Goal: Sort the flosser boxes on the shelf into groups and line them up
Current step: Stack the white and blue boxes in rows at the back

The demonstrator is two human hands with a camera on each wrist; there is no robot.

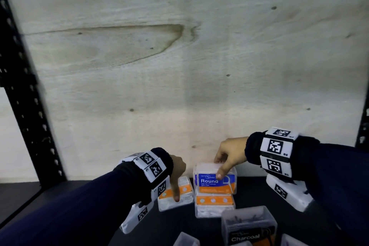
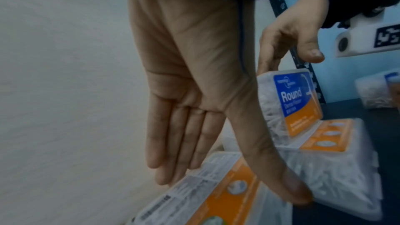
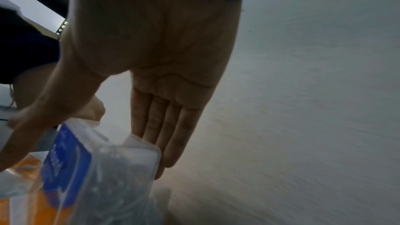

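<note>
An upright clear "Round" flosser box (image 1: 216,182) (image 2: 296,107) (image 3: 71,168) stands at the back of the shelf, behind a flat-lying orange-labelled box (image 1: 214,204) (image 2: 324,160). My right hand (image 1: 219,167) (image 3: 90,151) reaches over it, with straight fingers against its back top edge. The left wrist view shows the thumb just off its front. A second flat orange-labelled box (image 1: 185,195) (image 2: 216,203) lies to the left. My left hand (image 1: 176,181) (image 2: 231,186) rests its thumb tip on it, and its straight fingers reach the far edge.
A grey "Charcoal" box (image 1: 249,225) stands nearer me, with more clear boxes (image 1: 186,239) at the bottom edge. The dark shelf (image 1: 79,195) ends at a pale wooden back panel (image 1: 179,66). Black perforated uprights (image 1: 24,96) flank it. Another flosser box (image 2: 374,91) lies far right.
</note>
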